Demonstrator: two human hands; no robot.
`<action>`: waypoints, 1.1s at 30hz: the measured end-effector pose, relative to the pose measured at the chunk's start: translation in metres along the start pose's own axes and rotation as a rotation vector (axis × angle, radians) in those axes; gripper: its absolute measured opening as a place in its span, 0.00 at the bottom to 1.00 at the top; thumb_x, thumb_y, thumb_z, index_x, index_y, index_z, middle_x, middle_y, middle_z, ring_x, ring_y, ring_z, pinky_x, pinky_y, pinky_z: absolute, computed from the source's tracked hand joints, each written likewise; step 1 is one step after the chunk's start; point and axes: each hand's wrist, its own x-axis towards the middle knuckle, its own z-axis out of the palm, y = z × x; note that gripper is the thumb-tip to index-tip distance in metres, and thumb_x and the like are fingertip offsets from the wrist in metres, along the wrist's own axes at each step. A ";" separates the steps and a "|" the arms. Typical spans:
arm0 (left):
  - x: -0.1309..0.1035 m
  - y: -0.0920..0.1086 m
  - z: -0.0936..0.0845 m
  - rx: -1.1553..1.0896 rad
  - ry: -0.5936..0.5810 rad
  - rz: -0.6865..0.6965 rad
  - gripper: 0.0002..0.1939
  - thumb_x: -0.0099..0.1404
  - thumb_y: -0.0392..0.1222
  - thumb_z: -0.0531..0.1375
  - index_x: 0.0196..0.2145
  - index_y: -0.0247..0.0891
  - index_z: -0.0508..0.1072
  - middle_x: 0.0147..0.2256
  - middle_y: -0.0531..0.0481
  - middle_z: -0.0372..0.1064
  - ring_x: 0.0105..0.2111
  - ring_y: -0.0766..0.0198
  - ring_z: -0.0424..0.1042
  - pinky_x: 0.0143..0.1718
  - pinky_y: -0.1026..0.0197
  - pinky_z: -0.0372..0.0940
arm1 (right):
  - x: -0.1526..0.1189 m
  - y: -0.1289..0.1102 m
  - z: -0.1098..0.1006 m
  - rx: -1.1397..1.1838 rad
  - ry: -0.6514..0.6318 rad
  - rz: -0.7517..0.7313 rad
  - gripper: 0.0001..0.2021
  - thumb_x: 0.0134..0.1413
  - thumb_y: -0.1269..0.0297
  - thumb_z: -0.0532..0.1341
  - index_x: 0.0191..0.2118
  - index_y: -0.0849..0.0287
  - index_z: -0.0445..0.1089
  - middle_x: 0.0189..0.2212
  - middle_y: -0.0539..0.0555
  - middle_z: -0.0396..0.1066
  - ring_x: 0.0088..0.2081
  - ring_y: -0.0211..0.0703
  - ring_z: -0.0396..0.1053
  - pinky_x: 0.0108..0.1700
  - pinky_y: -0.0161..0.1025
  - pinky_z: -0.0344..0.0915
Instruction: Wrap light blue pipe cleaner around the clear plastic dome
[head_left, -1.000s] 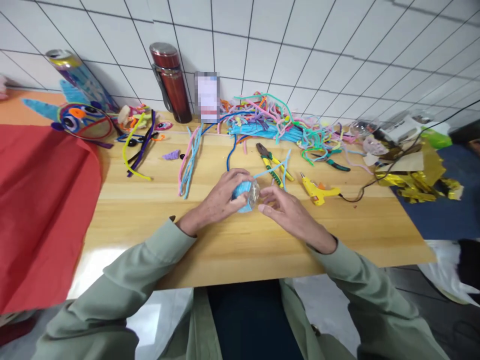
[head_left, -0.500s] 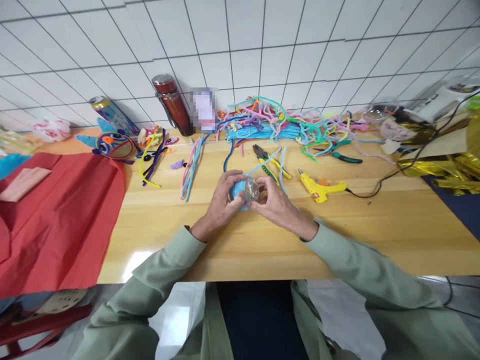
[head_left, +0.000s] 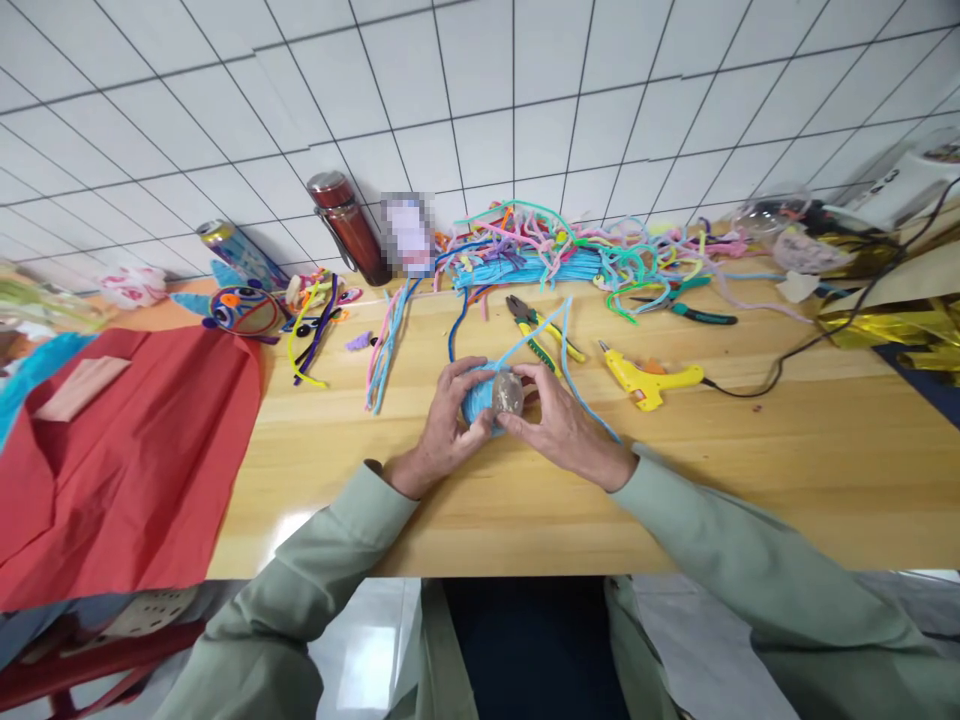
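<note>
Between my hands is a rounded object with a grey-brown end (head_left: pixel 508 397); its left part is wound with light blue pipe cleaner (head_left: pixel 478 402). My left hand (head_left: pixel 448 420) is wrapped round the blue-wound side, thumb at the front. With fingers and thumb, my right hand (head_left: pixel 559 425) grips the grey-brown end from the right. What the object is made of I cannot tell. A loose blue pipe cleaner strand (head_left: pixel 571 365) rises from it, bends sharply and runs down behind my right wrist. Green-and-yellow pliers (head_left: pixel 536 335) lie just beyond my hands.
A yellow glue gun (head_left: pixel 649 378) with a black cord lies to the right. Heaped pipe cleaners (head_left: pixel 532 262) line the wall. To the left are a red thermos (head_left: pixel 352 232), a drink can (head_left: pixel 238 252), a decorated fish figure (head_left: pixel 244 310) and red sheeting (head_left: pixel 161 460).
The held object has turned slightly, its end now looking duller and browner. Both hands keep their grip. The whole view has shifted a little.
</note>
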 end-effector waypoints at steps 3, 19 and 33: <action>-0.001 -0.002 0.001 -0.022 0.012 0.005 0.24 0.79 0.51 0.59 0.66 0.43 0.64 0.63 0.36 0.66 0.64 0.46 0.68 0.64 0.37 0.69 | -0.002 -0.001 0.000 -0.048 0.014 -0.038 0.30 0.66 0.56 0.70 0.66 0.53 0.59 0.59 0.64 0.72 0.61 0.61 0.75 0.59 0.62 0.78; -0.002 0.001 -0.001 -0.054 -0.030 0.004 0.18 0.79 0.49 0.60 0.61 0.43 0.62 0.64 0.34 0.63 0.66 0.47 0.66 0.64 0.37 0.67 | -0.004 -0.013 -0.008 -0.309 0.012 -0.392 0.20 0.73 0.66 0.62 0.66 0.52 0.63 0.64 0.66 0.68 0.67 0.61 0.68 0.66 0.65 0.71; -0.003 0.003 -0.003 -0.079 -0.061 -0.020 0.16 0.79 0.49 0.59 0.60 0.45 0.65 0.63 0.36 0.65 0.65 0.46 0.67 0.65 0.36 0.66 | -0.001 -0.013 -0.009 -0.244 -0.030 -0.342 0.23 0.67 0.67 0.64 0.64 0.48 0.65 0.62 0.63 0.67 0.66 0.64 0.68 0.66 0.69 0.70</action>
